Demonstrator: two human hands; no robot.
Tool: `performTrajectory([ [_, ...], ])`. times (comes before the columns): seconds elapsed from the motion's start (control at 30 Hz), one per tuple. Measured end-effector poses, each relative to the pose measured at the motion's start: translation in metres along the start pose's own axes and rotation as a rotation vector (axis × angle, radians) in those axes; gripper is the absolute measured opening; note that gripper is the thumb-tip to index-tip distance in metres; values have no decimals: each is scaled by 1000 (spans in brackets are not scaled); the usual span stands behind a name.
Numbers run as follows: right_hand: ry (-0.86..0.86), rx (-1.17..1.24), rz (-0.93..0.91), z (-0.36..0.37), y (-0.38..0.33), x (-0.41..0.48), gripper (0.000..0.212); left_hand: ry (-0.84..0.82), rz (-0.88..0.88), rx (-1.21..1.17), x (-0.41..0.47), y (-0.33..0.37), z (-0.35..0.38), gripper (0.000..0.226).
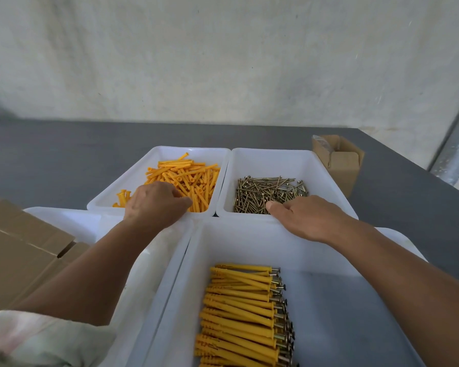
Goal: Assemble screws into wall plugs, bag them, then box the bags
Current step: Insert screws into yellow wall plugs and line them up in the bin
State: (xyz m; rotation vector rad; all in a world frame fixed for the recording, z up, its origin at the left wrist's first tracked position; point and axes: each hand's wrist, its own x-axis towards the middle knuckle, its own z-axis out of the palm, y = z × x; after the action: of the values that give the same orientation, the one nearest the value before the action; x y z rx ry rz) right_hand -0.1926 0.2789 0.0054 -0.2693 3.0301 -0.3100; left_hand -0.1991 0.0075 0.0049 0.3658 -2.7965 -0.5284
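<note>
While two hands (154, 205) (308, 218) reach, four trays (170, 154) (276, 162) (249, 242) (72, 221) stand.

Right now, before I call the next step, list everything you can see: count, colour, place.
tubs: four, white, two far, two near
wall plugs: many, orange, far-left tub
screws: many, brass-coloured, far-right tub
assembled plugs: one stack, yellow, near-centre tub
small carton: one, brown, open, far right on table
large carton: at least one, brown, near left
cloth: one, whitish, bottom-left corner
table: one, dark grey
left grip: one, bare, on the wall plugs
right grip: one, bare, at the screws
</note>
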Motion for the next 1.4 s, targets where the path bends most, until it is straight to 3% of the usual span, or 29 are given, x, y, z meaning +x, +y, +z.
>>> performTrajectory([
  [0.1,11,46,-21,-2,1,0,55,11,-14,-154,-2,6,-4,24],
  [0.23,54,121,-52,-7,3,-3,49,37,24,-277,-5,11,-6,30],
  [0.43,96,201,-72,-11,3,-3,39,158,103,-386,-9,15,-5,15],
  [0.6,126,218,-47,-10,5,-2,51,161,104,-550,-7,14,-8,8],
  [0.93,345,318,-48,-17,0,-7,47,-52,47,-1067,-16,30,-17,15],
  [1.13,553,751,-53,-22,-5,-3,35,-283,1,-1259,-25,43,-18,20],
  [1.27,532,914,-62,-26,-13,-6,32,-352,-18,-1350,-27,46,-19,18],
  [1.4,463,817,-93,-28,-21,-12,21,-373,-54,-1382,-27,45,-19,19],
])
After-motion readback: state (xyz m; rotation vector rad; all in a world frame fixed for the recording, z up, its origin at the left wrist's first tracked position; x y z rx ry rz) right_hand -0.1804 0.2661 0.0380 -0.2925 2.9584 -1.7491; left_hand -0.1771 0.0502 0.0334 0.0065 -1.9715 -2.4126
